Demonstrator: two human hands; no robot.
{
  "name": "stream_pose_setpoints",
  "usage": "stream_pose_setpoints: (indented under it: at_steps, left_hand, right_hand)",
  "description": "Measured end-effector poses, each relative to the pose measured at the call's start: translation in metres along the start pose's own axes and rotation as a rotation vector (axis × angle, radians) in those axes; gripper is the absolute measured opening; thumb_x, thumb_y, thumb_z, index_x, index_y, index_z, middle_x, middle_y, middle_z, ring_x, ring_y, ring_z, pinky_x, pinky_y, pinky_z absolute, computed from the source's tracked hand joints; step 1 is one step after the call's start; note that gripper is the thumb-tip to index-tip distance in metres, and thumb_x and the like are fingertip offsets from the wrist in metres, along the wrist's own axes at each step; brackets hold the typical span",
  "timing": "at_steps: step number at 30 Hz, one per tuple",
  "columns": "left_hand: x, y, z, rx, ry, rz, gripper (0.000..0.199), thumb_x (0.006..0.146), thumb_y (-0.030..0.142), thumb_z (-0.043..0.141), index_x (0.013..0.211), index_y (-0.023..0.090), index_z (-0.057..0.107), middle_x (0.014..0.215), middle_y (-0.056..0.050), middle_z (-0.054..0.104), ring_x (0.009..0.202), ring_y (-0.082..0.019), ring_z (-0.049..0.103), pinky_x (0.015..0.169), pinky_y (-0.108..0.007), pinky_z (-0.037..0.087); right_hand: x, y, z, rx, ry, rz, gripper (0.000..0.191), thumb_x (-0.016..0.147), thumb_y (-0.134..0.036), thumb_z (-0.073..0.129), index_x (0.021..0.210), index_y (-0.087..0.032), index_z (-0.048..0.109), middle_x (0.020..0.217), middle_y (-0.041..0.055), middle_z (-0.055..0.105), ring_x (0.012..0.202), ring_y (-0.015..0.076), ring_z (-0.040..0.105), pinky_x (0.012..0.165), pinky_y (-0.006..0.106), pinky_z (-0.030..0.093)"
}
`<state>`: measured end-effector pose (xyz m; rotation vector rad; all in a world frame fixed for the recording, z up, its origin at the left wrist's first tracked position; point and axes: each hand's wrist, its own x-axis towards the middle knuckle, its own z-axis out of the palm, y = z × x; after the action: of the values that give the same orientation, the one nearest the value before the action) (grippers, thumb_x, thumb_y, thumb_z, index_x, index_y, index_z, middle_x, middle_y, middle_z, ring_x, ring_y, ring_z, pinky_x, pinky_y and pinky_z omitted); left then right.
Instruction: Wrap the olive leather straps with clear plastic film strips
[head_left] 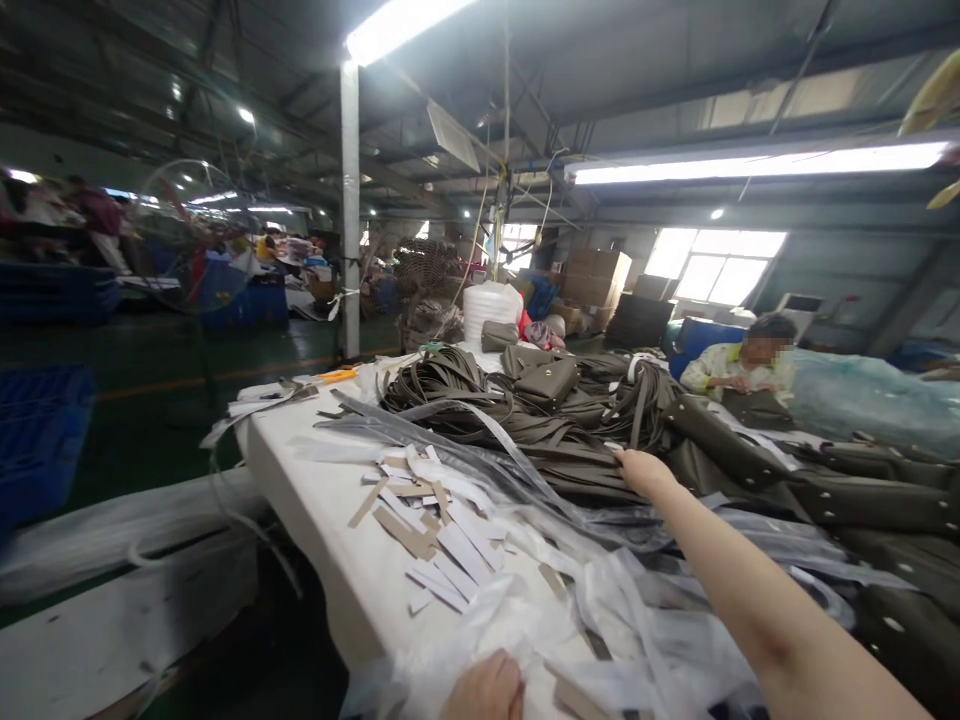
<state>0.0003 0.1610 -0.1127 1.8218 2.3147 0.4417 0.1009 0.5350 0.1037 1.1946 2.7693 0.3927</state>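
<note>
My right hand (646,474) reaches across the table to a heap of dark olive straps (570,455). Its fingers are closed at the edge of the heap, around strap ends; the fingertips are partly hidden. At the bottom edge, my left hand (487,688) is curled on crumpled clear plastic film (517,620), closed on it, with part of the hand cut off by the frame. Between the hands lie long clear plastic strips (517,460). Dark olive bags with snap buttons (724,445) are piled to the right of my right forearm.
White and brown paper scraps (442,540) litter the white-covered table (300,470). An orange-handled tool (336,376) lies at its far left corner. A co-worker (750,365) handles a dark piece across the table. A white post (350,210) and a blue crate (45,430) stand left.
</note>
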Motion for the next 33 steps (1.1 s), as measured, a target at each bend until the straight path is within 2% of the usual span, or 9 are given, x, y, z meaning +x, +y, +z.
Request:
stream_pose_setpoints:
  at_steps: [7,15,19,21,23,25,27,30,33]
  left_hand:
    - [-0.006,0.016,-0.03,-0.08,-0.028,-0.026,0.028,0.09,0.012,0.04,0.102,0.019,0.065,0.107,-0.008,0.07,0.099,-0.021,0.066,0.09,-0.03,0.051]
    - [-0.012,0.031,-0.059,-0.151,-0.045,-0.056,0.033,0.096,0.017,0.031,0.101,0.018,0.064,0.106,-0.007,0.068,0.101,-0.021,0.063,0.093,-0.033,0.047]
    - [-0.014,0.033,-0.067,-0.16,-0.064,-0.027,0.034,0.097,0.018,0.03,0.104,0.015,0.063,0.109,-0.011,0.067,0.104,-0.023,0.062,0.094,-0.035,0.046]
    - [-0.014,0.033,-0.068,-0.17,-0.069,-0.02,0.034,0.097,0.019,0.03,0.105,0.014,0.063,0.112,-0.012,0.066,0.106,-0.024,0.061,0.096,-0.036,0.045]
    - [-0.015,0.034,-0.069,-0.184,-0.074,-0.023,0.034,0.097,0.019,0.029,0.107,0.014,0.062,0.114,-0.013,0.065,0.108,-0.024,0.06,0.097,-0.037,0.044]
    - [-0.017,0.035,-0.07,-0.207,-0.076,-0.033,0.034,0.097,0.02,0.03,0.107,0.014,0.062,0.115,-0.013,0.065,0.109,-0.024,0.06,0.098,-0.038,0.043]
    - [-0.018,0.036,-0.073,-0.246,-0.074,-0.047,0.033,0.097,0.021,0.031,0.106,0.015,0.062,0.115,-0.013,0.065,0.109,-0.024,0.06,0.099,-0.038,0.043]
    - [-0.019,0.039,-0.081,-0.344,-0.06,-0.073,0.031,0.095,0.021,0.034,0.101,0.015,0.064,0.112,-0.013,0.066,0.108,-0.026,0.06,0.099,-0.04,0.042]
    - [-0.019,0.041,-0.096,-0.497,-0.051,-0.069,0.033,0.092,0.021,0.035,0.089,0.012,0.066,0.101,-0.015,0.069,0.101,-0.027,0.063,0.094,-0.041,0.044]
  right_hand:
    - [-0.021,-0.011,-0.026,-0.034,0.031,0.06,0.029,0.096,-0.038,0.055,0.112,-0.015,0.062,0.108,0.0071,0.066,0.096,0.0199,0.065,0.088,0.042,0.053]
    - [-0.059,0.024,-0.103,-0.054,-0.001,0.085,0.027,0.091,-0.037,0.056,0.094,-0.014,0.07,0.099,0.0161,0.072,0.094,0.0267,0.068,0.079,0.036,0.048]
    - [-0.098,0.066,-0.148,-0.014,-0.005,0.143,0.043,0.091,-0.052,0.05,0.08,-0.015,0.07,0.09,0.0206,0.071,0.092,0.0336,0.067,0.079,0.042,0.047]
    - [-0.121,0.1,-0.169,0.021,0.002,0.236,0.056,0.092,-0.06,0.04,0.068,-0.017,0.066,0.073,0.0208,0.067,0.081,0.0348,0.067,0.075,0.047,0.048]
    - [-0.148,0.142,-0.187,0.113,0.023,0.324,0.064,0.093,-0.066,0.025,0.062,-0.022,0.06,0.053,0.0137,0.057,0.064,0.0308,0.064,0.068,0.05,0.049]
    - [-0.178,0.181,-0.203,0.511,0.244,0.219,0.057,0.085,-0.076,0.035,0.063,-0.027,0.056,0.048,0.0058,0.052,0.055,0.0248,0.059,0.066,0.05,0.049]
    - [-0.21,0.205,-0.22,0.74,0.304,0.126,0.059,0.079,-0.083,0.035,0.068,-0.029,0.058,0.06,0.0082,0.061,0.06,0.023,0.061,0.068,0.051,0.046]
    - [-0.254,0.195,-0.243,0.912,0.335,0.174,0.059,0.083,-0.079,0.025,0.077,-0.034,0.063,0.089,0.0146,0.069,0.086,0.0276,0.066,0.08,0.054,0.041]
    - [-0.29,0.136,-0.256,1.261,0.434,0.121,0.035,0.087,-0.067,0.042,0.08,-0.04,0.063,0.093,0.0103,0.067,0.09,0.0255,0.062,0.087,0.05,0.044]
